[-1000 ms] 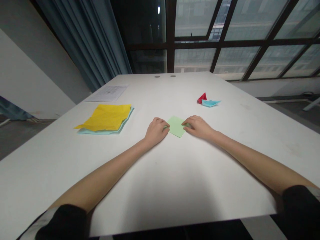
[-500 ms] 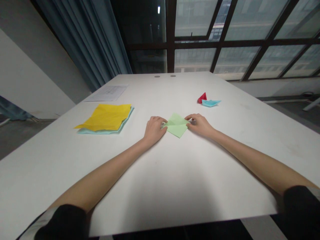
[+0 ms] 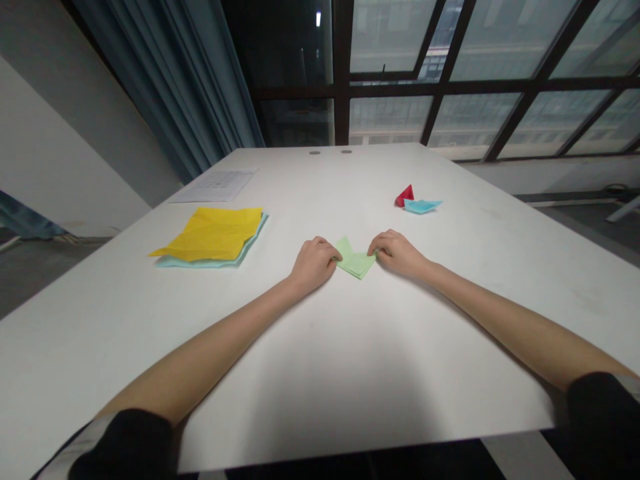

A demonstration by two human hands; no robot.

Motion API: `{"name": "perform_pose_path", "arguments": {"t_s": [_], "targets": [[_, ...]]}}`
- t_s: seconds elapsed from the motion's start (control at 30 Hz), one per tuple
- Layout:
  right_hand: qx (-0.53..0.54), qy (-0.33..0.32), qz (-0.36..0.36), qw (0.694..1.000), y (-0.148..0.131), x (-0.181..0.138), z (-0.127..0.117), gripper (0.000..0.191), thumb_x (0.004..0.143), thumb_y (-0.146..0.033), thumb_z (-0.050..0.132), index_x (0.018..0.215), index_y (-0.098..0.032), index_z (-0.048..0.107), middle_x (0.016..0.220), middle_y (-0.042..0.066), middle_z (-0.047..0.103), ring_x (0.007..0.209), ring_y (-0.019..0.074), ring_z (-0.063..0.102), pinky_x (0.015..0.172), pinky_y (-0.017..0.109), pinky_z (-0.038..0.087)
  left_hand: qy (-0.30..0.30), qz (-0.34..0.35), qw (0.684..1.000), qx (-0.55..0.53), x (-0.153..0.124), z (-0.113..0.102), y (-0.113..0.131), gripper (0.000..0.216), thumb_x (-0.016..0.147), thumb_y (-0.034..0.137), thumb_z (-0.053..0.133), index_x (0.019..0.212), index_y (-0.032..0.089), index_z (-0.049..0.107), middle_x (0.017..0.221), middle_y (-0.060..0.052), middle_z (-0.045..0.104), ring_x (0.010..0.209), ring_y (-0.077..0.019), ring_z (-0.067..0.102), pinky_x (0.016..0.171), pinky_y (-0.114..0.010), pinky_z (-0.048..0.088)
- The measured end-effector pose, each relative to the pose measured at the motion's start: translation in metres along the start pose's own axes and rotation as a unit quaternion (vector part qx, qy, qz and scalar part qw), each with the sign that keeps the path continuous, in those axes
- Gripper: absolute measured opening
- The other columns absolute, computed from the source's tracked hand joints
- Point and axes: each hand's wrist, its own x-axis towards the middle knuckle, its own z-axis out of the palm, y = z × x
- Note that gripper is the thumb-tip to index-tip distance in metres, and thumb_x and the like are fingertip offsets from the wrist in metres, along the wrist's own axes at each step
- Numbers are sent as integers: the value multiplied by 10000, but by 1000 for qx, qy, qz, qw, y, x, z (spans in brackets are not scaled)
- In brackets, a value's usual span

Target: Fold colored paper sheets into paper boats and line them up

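Note:
A small sheet of green paper (image 3: 358, 264), partly folded, lies on the white table between my two hands. Its lower half comes to a point toward me, with layered edges there, and one flap sticks up at the back left. My left hand (image 3: 316, 264) pinches the paper's left corner between thumb and fingers. On the other side, my right hand (image 3: 397, 253) grips the right corner the same way, fingers curled. The fingertips cover both corners.
Beyond my right hand sit a folded red paper piece (image 3: 405, 196) and a blue paper boat (image 3: 423, 207). To the left is a stack of yellow paper (image 3: 215, 233) over light blue sheets (image 3: 200, 264). A printed sheet (image 3: 215, 186) lies behind it on the white table (image 3: 310, 373).
The green paper's far part has come down toward me, turning the open diamond into a smaller folded shape. Both hands have closed more tightly on its corners; my left hand shifted slightly right.

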Motion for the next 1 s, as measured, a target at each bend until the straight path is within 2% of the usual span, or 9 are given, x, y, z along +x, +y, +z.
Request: {"name": "perform_pose_path", "arguments": {"t_s": [0.17, 0.27, 0.5, 0.8, 1.0], "targets": [[-21, -24, -32, 999, -16, 0, 1, 214, 779, -161, 500, 895, -182, 678, 901, 61, 674, 873, 214, 559, 806, 350, 390, -6, 14, 1000, 26, 0, -2, 8, 233, 831, 211, 464, 888, 193, 689, 864, -77, 681, 909, -246, 524, 785, -379, 374], [-23, -34, -50, 998, -25, -1, 3, 240, 823, -272, 516, 986, -179, 665, 934, 73, 668, 901, 219, 562, 807, 354, 391, -12, 24, 998, 49, 0, -2, 9, 256, 864, 302, 461, 929, 196, 685, 873, -83, 668, 916, -248, 517, 766, -370, 370], [-55, -57, -47, 996, -28, -2, 2, 317, 851, -326, 503, 1087, -165, 639, 972, 90, 649, 911, 223, 560, 809, 353, 389, -32, 53, 993, 105, 0, -3, 12, 291, 889, 299, 425, 986, 204, 682, 899, -84, 635, 929, -240, 492, 742, -352, 359], [-78, -69, -23, 994, -19, -7, -6, 346, 835, -407, 529, 1045, -161, 654, 934, 98, 649, 902, 220, 582, 815, 348, 396, -15, -18, 989, 144, -4, -9, 0, 306, 861, 334, 445, 797, 165, 692, 824, -103, 650, 916, -270, 498, 749, -392, 351], [-84, -63, -16, 994, -19, -6, -5, 350, 840, -401, 521, 1066, -165, 648, 969, 100, 646, 920, 230, 574, 814, 358, 391, 17, -91, 993, 72, -1, -2, -16, 296, 799, 367, 516, 975, 195, 680, 1007, -92, 648, 1003, -306, 486, 788, -428, 381]]}}
